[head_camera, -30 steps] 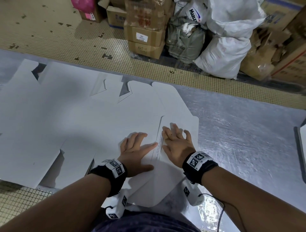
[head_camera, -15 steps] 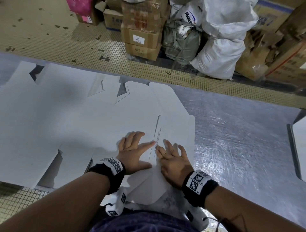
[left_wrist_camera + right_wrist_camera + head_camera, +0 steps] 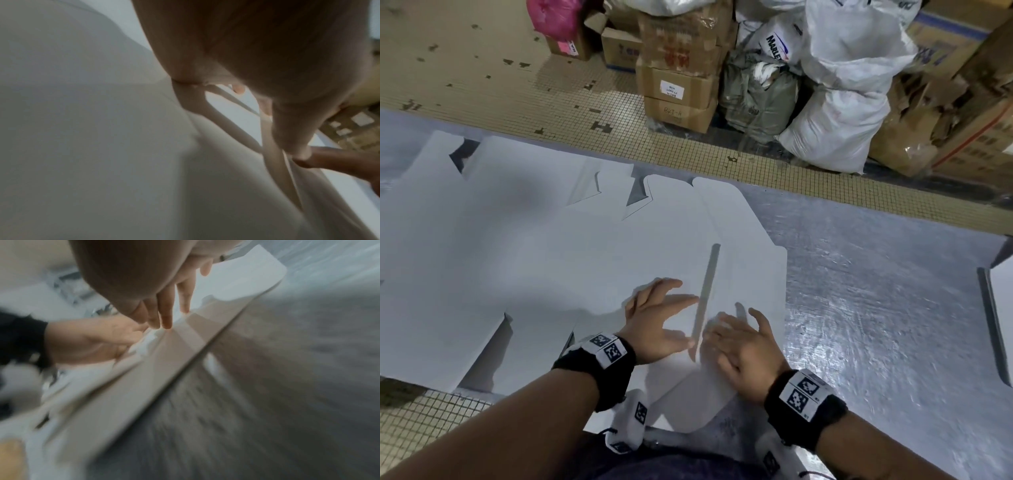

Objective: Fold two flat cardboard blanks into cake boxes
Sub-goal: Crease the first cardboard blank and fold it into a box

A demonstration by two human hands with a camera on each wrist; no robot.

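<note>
White cardboard forms the flat cake-box blank (image 3: 524, 260) that lies spread on a silver foil-like sheet (image 3: 876, 308) over the tiled floor (image 3: 482, 85). Both hands rest at the near right part of the blank, one on each side of a narrow dark strip (image 3: 707, 284) where two panels meet. The left hand (image 3: 659, 320) lies palm down on the left panel, fingers (image 3: 654, 291) straight and spread wide, thumb pointing toward the strip. The right hand (image 3: 744, 346) lies palm down on the right panel (image 3: 756, 274), fingers straight and slightly spread, holding nothing. In the right wrist view, which is blurred, the right fingertips (image 3: 166, 324) touch the panel near its edge, and that edge appears slightly raised off the sheet. The left wrist view is also blurred and shows the left palm close above the white cardboard. A second white blank (image 3: 1001, 301) shows partly at the right edge, well apart from the hands. Brown cartons (image 3: 678, 89) and white sacks (image 3: 835, 133) stand beyond the sheet.
</note>
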